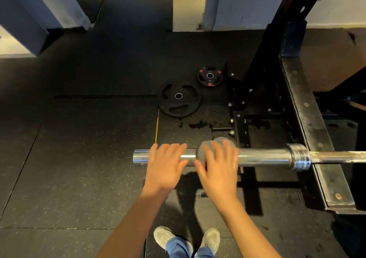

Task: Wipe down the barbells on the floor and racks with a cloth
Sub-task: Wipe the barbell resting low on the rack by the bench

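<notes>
The barbell [261,156] lies crosswise in front of the person, held off the rubber floor [79,158] on the worn steel safety arm of the rack [309,119]. Its chrome sleeve sticks out to the left past the collar. It is stiff, heavy steel, smooth and probably slick, so it should not flex under pressure but may roll on the arm. The place to steady it is the bare sleeve near the free end.

That is where the left hand [165,164] sits, palm down, with the fingers laid across the top of the sleeve and the thumb on the near side. The right hand [218,168] is just beside it towards the collar. Its fingers are spread and press a small grey cloth [202,150] onto the sleeve. The cloth is soft and thin and bunches out beyond the fingertips.

Motion blur hides whether either hand's fingertips hook over the far side, but both look flat rather than clenched. Both forearms reach straight forward and down from the body, wrists level.

Two black weight plates [178,100] lie flat on the floor beyond the sleeve, well apart from the hands.
</notes>
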A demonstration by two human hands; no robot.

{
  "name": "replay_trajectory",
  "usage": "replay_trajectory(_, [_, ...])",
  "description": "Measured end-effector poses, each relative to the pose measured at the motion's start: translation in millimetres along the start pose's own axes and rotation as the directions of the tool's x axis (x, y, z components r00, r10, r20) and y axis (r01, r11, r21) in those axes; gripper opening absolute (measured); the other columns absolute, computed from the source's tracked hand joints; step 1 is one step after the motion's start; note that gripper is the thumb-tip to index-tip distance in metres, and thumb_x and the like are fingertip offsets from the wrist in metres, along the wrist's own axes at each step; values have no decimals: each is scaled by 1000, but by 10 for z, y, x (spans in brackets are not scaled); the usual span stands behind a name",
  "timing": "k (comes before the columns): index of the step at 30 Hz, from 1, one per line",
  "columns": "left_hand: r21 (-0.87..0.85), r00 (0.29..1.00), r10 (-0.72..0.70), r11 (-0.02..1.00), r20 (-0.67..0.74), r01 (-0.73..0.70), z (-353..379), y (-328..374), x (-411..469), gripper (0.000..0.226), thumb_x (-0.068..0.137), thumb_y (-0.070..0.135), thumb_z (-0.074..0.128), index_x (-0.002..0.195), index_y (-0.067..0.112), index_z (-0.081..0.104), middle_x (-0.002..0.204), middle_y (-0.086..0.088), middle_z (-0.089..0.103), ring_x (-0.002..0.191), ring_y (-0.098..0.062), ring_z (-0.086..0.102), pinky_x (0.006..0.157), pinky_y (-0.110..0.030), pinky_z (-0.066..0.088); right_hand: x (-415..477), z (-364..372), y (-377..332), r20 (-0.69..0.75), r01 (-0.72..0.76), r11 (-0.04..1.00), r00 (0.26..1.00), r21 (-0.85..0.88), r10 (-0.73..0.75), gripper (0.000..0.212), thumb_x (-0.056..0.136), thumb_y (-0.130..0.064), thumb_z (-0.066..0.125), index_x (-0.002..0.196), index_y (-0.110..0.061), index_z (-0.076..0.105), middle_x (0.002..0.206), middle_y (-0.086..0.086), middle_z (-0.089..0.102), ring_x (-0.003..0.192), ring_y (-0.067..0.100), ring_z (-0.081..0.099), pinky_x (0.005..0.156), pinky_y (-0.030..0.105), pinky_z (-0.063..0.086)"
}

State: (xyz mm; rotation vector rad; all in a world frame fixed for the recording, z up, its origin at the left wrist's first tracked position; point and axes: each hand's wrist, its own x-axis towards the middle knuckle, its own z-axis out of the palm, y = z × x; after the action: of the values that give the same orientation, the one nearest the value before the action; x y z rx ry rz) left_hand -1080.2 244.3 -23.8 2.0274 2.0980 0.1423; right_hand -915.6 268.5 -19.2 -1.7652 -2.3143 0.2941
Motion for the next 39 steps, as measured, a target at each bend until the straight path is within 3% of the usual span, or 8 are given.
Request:
replay_trajectory(4, [-38,992,76,997,96,-73,-97,182,93,45,96,46,44,138,31,45,128,9,55,118,-18,49,101,-39,28,-66,-41,373,25,158,987,987,-25,-157,40,93,-35,46,124,-12,59,134,6,54,132,30,41,112,48,27])
replay_trajectory(10, [-72,1000,6,997,19,-5,-118,282,-7,38,86,42,64,121,31,55,114,10,57,109,-17,51,94,-35,28,-73,-163,599,-115,-186,983,976,-6,184,37,91,-27,40,114,-8,62,123,11,57,127,35,40,109,53,29])
replay_trajectory(16, [26,996,-42,999,76,40,-185,380,49,39,82,42,69,112,28,50,111,10,50,105,-16,46,88,-32,30,-151,-188,650,-30,107,994,994,1,-107,34,92,-28,56,122,-13,61,129,4,55,128,25,42,112,42,26])
replay_trajectory(22, [-67,986,34,997,165,-23,-181,443,57,45,91,51,52,129,29,49,123,10,55,114,-16,49,97,-35,28,-204,-175,857,-144,-259,965,954,41,263,40,95,-21,36,125,-7,58,141,14,47,137,37,30,115,49,17])
replay_trajectory(27, [-65,981,-14,998,193,27,-193,507,87,46,85,52,63,126,32,54,120,10,60,111,-15,53,95,-34,35,-346,-250,1024,-25,29,999,999,14,-29,44,95,-19,49,138,-14,50,148,4,42,141,27,28,119,41,14])
replay_trajectory(33, [22,981,-44,999,190,41,-233,602,61,45,82,48,69,119,28,54,113,8,59,106,-16,52,87,-33,36,-364,-281,1018,-123,-221,971,965,92,232,41,91,-16,62,130,-6,56,143,11,48,139,33,31,115,50,25])
replay_trajectory(37, [55,978,-50,998,201,40,-258,669,42,43,81,45,70,115,24,53,111,5,55,104,-18,50,85,-33,36,-363,-319,1085,-130,-20,999,991,40,25,32,89,-20,65,118,-7,64,127,9,59,125,30,47,104,44,38])
replay_trajectory(39, [48,980,-39,998,194,30,-249,675,25,40,83,44,68,113,24,52,110,5,54,102,-18,50,86,-33,37,-354,-398,1248,-159,-49,999,986,3,49,30,88,-16,64,117,-6,64,131,12,54,123,32,49,106,41,36])
